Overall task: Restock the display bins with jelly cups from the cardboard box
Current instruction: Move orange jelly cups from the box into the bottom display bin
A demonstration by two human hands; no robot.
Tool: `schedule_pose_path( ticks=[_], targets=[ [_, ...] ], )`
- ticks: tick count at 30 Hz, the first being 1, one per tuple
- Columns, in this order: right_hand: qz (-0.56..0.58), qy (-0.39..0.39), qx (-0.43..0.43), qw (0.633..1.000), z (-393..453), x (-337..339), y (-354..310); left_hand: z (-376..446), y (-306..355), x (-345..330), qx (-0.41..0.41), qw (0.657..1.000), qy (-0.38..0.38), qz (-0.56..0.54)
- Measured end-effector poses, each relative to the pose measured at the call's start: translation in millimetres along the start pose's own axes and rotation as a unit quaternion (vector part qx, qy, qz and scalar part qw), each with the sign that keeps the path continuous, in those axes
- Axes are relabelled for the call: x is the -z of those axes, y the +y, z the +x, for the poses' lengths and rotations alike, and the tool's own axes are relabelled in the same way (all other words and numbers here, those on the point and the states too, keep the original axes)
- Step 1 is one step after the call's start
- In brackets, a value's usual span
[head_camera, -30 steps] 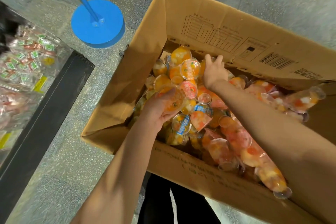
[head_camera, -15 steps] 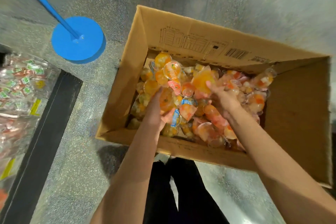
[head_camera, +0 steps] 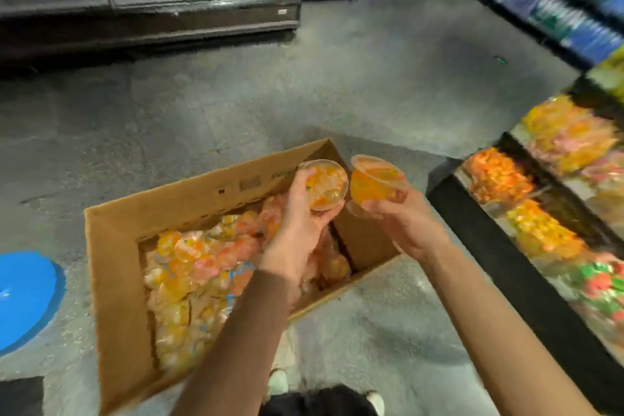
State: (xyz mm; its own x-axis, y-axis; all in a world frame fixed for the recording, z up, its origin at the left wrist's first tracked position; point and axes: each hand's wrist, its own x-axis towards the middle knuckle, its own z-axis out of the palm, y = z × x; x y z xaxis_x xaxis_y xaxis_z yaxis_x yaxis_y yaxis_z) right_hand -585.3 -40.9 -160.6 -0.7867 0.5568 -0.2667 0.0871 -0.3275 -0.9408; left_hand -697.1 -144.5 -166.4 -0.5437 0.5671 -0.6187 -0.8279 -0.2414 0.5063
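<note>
An open cardboard box (head_camera: 114, 246) stands on the floor, holding several orange and pink jelly cups (head_camera: 202, 263). My left hand (head_camera: 297, 233) grips one orange jelly cup (head_camera: 326, 184) above the box's far right corner. My right hand (head_camera: 401, 223) holds another orange jelly cup (head_camera: 374, 182) just to the right of it, tilted. The two cups are close together but apart. Display bins (head_camera: 540, 219) with orange, yellow and red-green cups run along the right, blurred.
A black base (head_camera: 506, 267) edges the display bins on the right. A blue round stand base (head_camera: 23, 294) lies at the left on the grey floor. Freezer cabinets (head_camera: 152, 3) line the far wall. Shelves (head_camera: 557, 10) run at the far right. My shoes (head_camera: 280, 382) show below the box.
Both hands have risen out of the box, each with a jelly cup, and the view has swung up and to the right toward the display bins.
</note>
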Motion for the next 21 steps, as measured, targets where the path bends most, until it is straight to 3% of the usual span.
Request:
schedule_pose_path(
  ticks=[5, 11, 15, 21],
  targets=[
    [-0.140, 0.216, 0.130, 0.958, -62, 85, -55, -21, -53, -115, 0.024, 0.982, -0.160, 0.096],
    [-0.221, 0.415, 0.239, 0.850, -157, 205, -95, -71, -164, -235, 0.058, 0.939, -0.272, 0.201],
    [-0.227, 0.504, 0.253, 0.794, -229, 290, -104, -110, -259, -297, 0.088, 0.908, -0.332, 0.238],
    [-0.241, 0.572, 0.232, 0.749, -337, 420, -95, -167, -411, -362, 0.174, 0.868, -0.381, 0.268]
  ],
)
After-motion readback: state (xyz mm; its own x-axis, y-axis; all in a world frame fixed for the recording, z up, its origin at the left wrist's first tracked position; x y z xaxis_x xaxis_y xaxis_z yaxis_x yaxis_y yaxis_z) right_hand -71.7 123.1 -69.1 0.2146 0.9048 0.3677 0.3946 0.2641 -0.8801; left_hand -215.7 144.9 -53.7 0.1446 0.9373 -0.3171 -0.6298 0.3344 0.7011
